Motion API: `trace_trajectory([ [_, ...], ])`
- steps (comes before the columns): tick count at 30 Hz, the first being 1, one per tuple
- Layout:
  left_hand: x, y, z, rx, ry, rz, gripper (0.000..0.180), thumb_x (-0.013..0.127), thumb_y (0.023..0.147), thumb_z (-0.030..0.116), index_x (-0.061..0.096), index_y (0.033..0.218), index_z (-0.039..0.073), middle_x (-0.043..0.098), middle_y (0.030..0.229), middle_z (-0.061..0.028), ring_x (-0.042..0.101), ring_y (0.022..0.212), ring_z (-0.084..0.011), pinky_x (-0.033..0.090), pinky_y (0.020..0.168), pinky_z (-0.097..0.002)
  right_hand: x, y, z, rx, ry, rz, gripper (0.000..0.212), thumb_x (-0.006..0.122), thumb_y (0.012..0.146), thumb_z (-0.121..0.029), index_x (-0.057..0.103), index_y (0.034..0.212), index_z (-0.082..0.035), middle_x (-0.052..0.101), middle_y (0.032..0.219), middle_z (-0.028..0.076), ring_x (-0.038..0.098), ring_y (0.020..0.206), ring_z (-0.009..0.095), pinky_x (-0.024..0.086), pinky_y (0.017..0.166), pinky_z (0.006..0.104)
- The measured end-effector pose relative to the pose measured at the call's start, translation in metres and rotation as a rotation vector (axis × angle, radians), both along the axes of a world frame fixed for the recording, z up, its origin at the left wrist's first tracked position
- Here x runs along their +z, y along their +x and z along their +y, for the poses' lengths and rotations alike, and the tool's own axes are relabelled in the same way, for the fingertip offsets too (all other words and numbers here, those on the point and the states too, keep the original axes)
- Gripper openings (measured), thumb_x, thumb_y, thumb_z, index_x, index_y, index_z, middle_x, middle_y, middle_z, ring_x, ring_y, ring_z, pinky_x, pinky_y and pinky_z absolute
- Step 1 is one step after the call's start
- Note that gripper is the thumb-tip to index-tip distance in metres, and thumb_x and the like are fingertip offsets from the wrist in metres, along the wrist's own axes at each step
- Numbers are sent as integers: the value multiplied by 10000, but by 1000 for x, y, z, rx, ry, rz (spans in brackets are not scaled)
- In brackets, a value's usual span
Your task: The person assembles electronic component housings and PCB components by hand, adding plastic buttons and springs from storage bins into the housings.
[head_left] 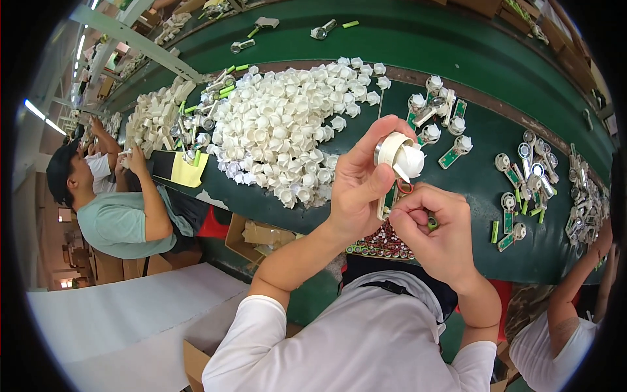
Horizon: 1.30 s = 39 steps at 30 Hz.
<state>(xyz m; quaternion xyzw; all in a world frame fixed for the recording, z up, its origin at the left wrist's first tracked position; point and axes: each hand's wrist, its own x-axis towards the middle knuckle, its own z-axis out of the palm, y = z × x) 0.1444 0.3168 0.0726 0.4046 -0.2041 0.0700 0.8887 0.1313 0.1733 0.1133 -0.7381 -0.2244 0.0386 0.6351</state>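
My left hand [356,186] is raised over the table, its fingers and thumb closed around a half-assembled handheld device [394,150]. The device has a pale round ring at its top, a white petal-shaped part [411,161] in the ring and a narrow body below. A red wire [405,187] loops out beside the body. My right hand [441,228] pinches at the device's lower end; what lies between its fingertips is too small to make out. Something green shows among its curled fingers. Beneath my hands is a tray of small round parts with red wires [379,247], partly hidden.
A big heap of white petal-shaped parts [274,124] covers the green table [366,137] to the left. Circuit-board assemblies [450,157] and several green cylindrical batteries [494,232] lie to the right. Co-workers sit at the left [124,215] and right [562,340]. A cardboard box [238,242] stands below the table edge.
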Motion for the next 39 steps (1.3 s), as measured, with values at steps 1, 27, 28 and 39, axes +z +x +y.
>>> trace_trajectory([
  [1,0,-1,0,6,23,-17,530,583,976,263,419,1473,173,485,1299,-192,503,1118,-189,510,769,-227,-1,-1,0,2,18,46,93,662,758,58,585,721,22,434,557,26,387,502,88,328,480,263],
  [27,-11,-21,1,243,181,-101,435,666,932,242,572,1306,42,462,1288,-167,501,1032,-159,443,830,-271,-16,-11,3,230,158,273,84,593,884,63,555,809,65,666,725,111,712,662,175,554,569,257],
  [28,-11,-20,1,239,173,-99,433,664,934,242,571,1306,40,463,1289,-166,503,1021,-154,445,823,-266,-15,-10,3,227,161,283,85,597,884,63,555,811,68,669,738,112,713,665,178,557,571,259],
  [39,17,33,-14,291,281,278,507,640,923,88,474,1380,-57,578,1179,-89,569,1014,-142,473,880,-267,-25,24,-15,-90,114,183,252,690,856,-42,631,1092,24,645,1009,82,600,812,120,494,715,281],
])
